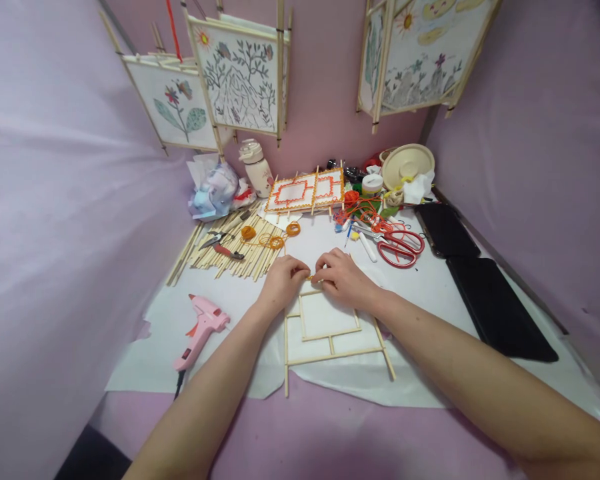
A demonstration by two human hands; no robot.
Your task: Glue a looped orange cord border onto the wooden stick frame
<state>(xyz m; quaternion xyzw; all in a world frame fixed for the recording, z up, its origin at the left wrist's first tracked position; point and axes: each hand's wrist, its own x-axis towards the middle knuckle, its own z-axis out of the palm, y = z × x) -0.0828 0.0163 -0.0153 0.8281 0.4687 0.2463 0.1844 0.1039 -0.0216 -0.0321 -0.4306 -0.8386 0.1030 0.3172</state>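
Note:
A frame of thin wooden sticks (pixel 334 359) lies flat on the white sheet, with a smaller stick rectangle (pixel 330 335) inside it. Both hands meet at its far bar. My left hand (pixel 286 277) pinches a short bit of orange cord (pixel 309 277) at the bar, thumb against forefinger. From the other side my right hand (pixel 341 277) pinches the same cord, its fingers curled over the frame's far right part. The hands hide much of the far bar. Beyond them lie small coils of orange cord (pixel 276 243).
Left are a pink glue gun (pixel 200 333), pruning shears (pixel 223 247) and many sticks (pixel 245 263). Red-handled scissors (pixel 400 250) and two black flat objects (pixel 500 307) lie right. Behind stand a corded frame (pixel 305 193) and a bottle (pixel 256 170). Painted lanterns (pixel 240 80) hang above.

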